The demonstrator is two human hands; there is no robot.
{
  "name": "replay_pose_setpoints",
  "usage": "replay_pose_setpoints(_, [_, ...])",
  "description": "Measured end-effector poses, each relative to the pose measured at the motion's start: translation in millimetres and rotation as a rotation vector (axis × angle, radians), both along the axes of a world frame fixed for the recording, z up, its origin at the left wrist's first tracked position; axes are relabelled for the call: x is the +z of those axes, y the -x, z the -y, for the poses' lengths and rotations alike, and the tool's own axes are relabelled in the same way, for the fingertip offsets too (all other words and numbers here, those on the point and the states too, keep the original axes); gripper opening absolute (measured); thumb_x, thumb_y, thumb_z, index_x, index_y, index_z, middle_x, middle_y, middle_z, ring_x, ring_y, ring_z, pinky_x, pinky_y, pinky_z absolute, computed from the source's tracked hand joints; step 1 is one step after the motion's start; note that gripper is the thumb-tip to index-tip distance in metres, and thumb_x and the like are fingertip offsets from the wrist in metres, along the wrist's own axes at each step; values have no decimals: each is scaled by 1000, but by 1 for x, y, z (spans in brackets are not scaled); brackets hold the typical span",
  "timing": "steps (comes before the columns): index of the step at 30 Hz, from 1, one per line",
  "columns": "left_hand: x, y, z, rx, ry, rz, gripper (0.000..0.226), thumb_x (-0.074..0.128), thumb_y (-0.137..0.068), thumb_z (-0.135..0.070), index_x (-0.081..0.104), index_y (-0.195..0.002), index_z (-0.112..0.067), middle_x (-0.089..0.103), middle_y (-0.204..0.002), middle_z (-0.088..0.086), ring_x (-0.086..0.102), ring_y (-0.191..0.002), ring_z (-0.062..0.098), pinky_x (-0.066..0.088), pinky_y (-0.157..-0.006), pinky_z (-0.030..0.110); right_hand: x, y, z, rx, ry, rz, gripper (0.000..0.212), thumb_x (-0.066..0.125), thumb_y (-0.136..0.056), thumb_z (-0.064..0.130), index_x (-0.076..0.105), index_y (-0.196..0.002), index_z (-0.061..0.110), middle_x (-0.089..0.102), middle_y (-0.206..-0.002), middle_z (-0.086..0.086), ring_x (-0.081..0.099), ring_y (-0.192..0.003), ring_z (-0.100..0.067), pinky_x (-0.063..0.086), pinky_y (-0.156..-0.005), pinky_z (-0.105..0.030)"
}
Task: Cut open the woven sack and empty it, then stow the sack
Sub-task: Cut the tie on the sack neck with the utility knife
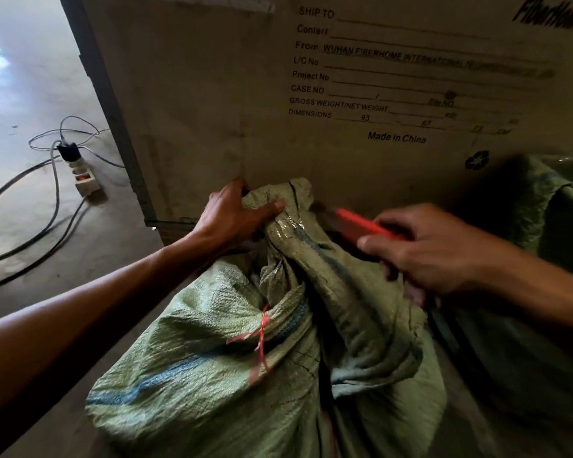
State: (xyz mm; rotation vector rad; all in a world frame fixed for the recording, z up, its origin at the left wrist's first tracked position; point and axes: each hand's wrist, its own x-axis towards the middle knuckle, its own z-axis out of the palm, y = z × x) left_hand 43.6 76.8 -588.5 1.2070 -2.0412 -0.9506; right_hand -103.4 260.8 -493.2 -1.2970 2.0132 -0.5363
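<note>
A green woven sack (212, 352) with blue stripes fills the lower middle of the view, leaning against a large cardboard box. A red string (262, 335) is tied around its gathered neck. My left hand (235, 213) grips the bunched top of the sack and pulls it upward. My right hand (434, 249) holds a red cutter (361, 223), its tip pointing left toward the sack's neck just below my left hand. The blade itself is blurred and I cannot make it out.
A big cardboard shipping box (212, 94) with printed labels stands right behind the sack. Another green sack (543, 200) lies at the right. On the concrete floor at the left sit a white power strip (85, 178) and several cables.
</note>
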Motion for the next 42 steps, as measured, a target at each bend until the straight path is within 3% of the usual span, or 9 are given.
replay_pose_setpoints(3, [0, 5, -9, -19, -220, -193, 49, 75, -68, -54, 53, -94, -19, 71, -87, 13, 72, -59, 24, 60, -50, 39, -11, 10, 9, -115, 269, -83, 26, 67, -78, 36, 57, -94, 18, 60, -76, -3, 60, -57, -12, 48, -47, -23])
replay_pose_setpoints(7, [8, 17, -30, -136, -406, -372, 49, 73, -78, -40, 50, -113, -14, 72, -96, 13, 74, -70, 23, 58, -53, 30, -53, 9, 23, -207, 390, 98, 43, 79, -66, 33, 56, -100, 19, 63, -88, 2, 64, -78, -16, 54, -64, -27])
replay_pose_setpoints(13, [5, 8, -28, -277, -445, -425, 53, 80, -69, -9, 51, -113, -18, 71, -98, 5, 72, -74, 9, 55, -55, 19, -70, 19, 35, -187, 576, 173, 38, 74, -74, 7, 58, -108, 14, 63, -83, 5, 63, -64, 1, 48, -52, -7])
replay_pose_setpoints(23, [7, 5, -4, -492, -412, -374, 54, 71, -69, 13, 54, -109, -20, 69, -95, 2, 71, -75, 13, 58, -56, 24, -65, 41, 35, -56, 541, 178, 28, 67, -79, -1, 63, -100, 17, 63, -82, -1, 60, -63, -2, 54, -54, -17])
replay_pose_setpoints(27, [5, 1, 1, -484, -442, -391, 56, 78, -61, -2, 59, -109, -22, 74, -97, 2, 69, -89, 29, 60, -62, 29, -60, 56, 32, -157, 510, 269, 26, 66, -81, 6, 60, -100, 23, 60, -87, -9, 59, -64, -15, 52, -51, -23])
replay_pose_setpoints(31, [5, 7, -6, -440, -446, -340, 73, 89, -54, -28, 56, -119, -21, 72, -106, 13, 67, -101, 36, 57, -84, 50, -64, 54, 39, -137, 519, 226, 28, 66, -81, 6, 58, -107, 12, 58, -80, -4, 55, -52, -4, 47, -44, -14])
replay_pose_setpoints(36, [0, 15, -19, -348, -405, -368, 48, 81, -69, -17, 56, -109, -23, 73, -96, 2, 72, -77, 7, 55, -58, 19, -69, 51, 41, -204, 558, 161, 35, 70, -79, 19, 57, -110, 10, 61, -84, 1, 60, -70, -12, 47, -53, -13])
replay_pose_setpoints(39, [3, 18, -24, -258, -377, -430, 30, 83, -68, -15, 60, -86, -23, 75, -78, -4, 71, -69, 3, 54, -54, 18, -71, 39, 38, -197, 505, 183, 47, 79, -68, 29, 54, -105, 16, 61, -89, 4, 61, -76, -8, 48, -58, -15])
replay_pose_setpoints(42, [9, 17, -26, -375, -469, -446, 10, 73, -80, -15, 67, -88, -17, 76, -76, -5, 71, -68, 6, 52, -52, 16, -72, 31, 37, -177, 480, 150, 48, 78, -70, 21, 51, -109, 19, 59, -95, 6, 60, -88, -7, 48, -65, -17])
